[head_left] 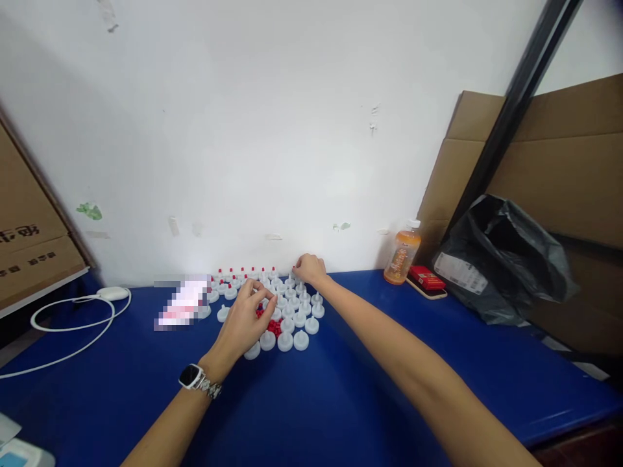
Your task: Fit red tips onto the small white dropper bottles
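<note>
Many white nozzle lids [301, 340], round with upright spouts, stand close together on the blue table. Those in the back row carry small red tips [242, 269]. A heap of loose red tips [275, 326] lies among the front lids. Over this heap my left hand [247, 316] is bent, its thumb and forefinger brought together; whatever is between them is hidden. My right hand [310, 268] pinches at the back right of the group, near the wall. A bit of red shows at its fingertips, above a white spout, and looks like a red tip.
To the left are a blurred pinkish-white packet [182, 303] and a white cable [114, 295]. On the right stand an orange drink bottle [403, 253], a red box [426, 279] on a phone, and a dark plastic bag [506, 259]. A white wall [292, 130] closes off the back.
</note>
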Available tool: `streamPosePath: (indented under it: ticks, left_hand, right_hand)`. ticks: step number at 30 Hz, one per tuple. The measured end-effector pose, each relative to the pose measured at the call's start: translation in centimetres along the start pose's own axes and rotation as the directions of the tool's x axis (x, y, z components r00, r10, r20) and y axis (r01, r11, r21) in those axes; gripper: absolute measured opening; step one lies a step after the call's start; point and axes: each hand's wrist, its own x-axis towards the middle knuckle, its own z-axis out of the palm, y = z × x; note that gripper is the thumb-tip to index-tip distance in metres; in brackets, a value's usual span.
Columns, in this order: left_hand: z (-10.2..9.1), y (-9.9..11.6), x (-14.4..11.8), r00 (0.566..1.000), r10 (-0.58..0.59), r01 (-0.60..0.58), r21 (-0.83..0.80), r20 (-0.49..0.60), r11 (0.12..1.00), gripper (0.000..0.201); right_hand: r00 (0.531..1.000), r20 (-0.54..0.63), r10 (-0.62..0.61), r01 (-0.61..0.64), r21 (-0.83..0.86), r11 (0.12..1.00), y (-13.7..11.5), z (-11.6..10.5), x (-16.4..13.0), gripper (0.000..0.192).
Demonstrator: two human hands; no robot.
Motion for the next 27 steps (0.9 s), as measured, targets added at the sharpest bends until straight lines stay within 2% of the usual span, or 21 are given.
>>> streamPosePath:
  ticks: [5, 11, 16, 18, 20, 23, 25, 27]
  left_hand:
    - [-0.7, -0.3, -0.2, 1.0, -0.024, 0.024, -0.013, -0.001, 1.0, 0.024]
    - [-0.7, -0.2, -0.5, 0.999, -0.045, 0.045, -0.033, 0.001, 0.998, 0.023]
    - [-1.5, -0.7, -1.4, 0.999, -0.05, 0.05, -0.076, -0.004, 0.996, 0.024]
    - [-2.0, -0.9, -1.7, 0.997, -0.07, 0.068, -0.096, -0.018, 0.993, 0.024]
    - [-2.5, -1.0, -2.0, 0.995, -0.086, 0.081, -0.113, -0.042, 0.99, 0.024]
    - [-2.7, -0.8, -2.1, 0.994, -0.092, 0.083, -0.133, -0.067, 0.988, 0.026]
    - [-2.6, -0.5, -2.2, 0.994, -0.086, 0.077, -0.139, -0.063, 0.987, 0.026]
    - [-2.4, -0.2, -2.3, 0.996, -0.069, 0.061, -0.133, -0.055, 0.989, 0.024]
  right_hand:
    - [1.0, -0.021, -0.022, 0.021, -0.05, 0.998, -0.7, 0.6, -0.2, 0.021]
    - [0.998, -0.051, 0.023, -0.027, -0.071, 0.997, -0.9, 1.2, -0.3, 0.023]
    - [0.994, -0.111, -0.006, 0.001, -0.048, 0.999, -1.7, 0.6, -1.1, 0.02]
    - [0.985, -0.164, -0.053, 0.051, -0.019, 0.999, -1.9, -0.1, -2.0, 0.022]
    - [0.965, -0.216, -0.151, 0.173, 0.086, 0.981, -2.1, -0.8, -3.5, 0.024]
    - [0.918, -0.252, -0.305, 0.381, 0.351, 0.856, -2.6, -1.4, -6.6, 0.025]
    - [0.898, -0.268, -0.35, 0.438, 0.459, 0.773, -2.9, -1.5, -9.1, 0.022]
    - [0.877, -0.304, -0.372, 0.479, 0.49, 0.728, -3.2, -1.3, -11.6, 0.017]
